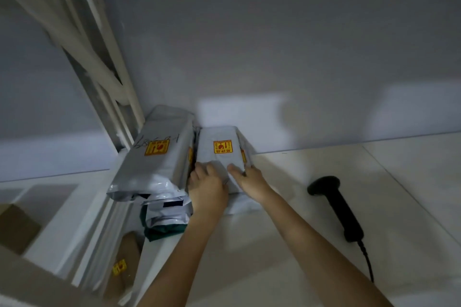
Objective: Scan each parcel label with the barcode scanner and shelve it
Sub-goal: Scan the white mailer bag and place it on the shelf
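while the left hand [208,188] and right hand [249,179] clasp the grey parcel [219,154] on the shelf [324,207] beside another, it looks light, soft, slippery, marked fragile; hold its sides.

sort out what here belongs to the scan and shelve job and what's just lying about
Part of the job:
- grey parcel, held by left hand and right hand
- barcode scanner, lying on the shelf
- larger grey parcel alongside

Lying about:
- cardboard box lower left
- dark green bag
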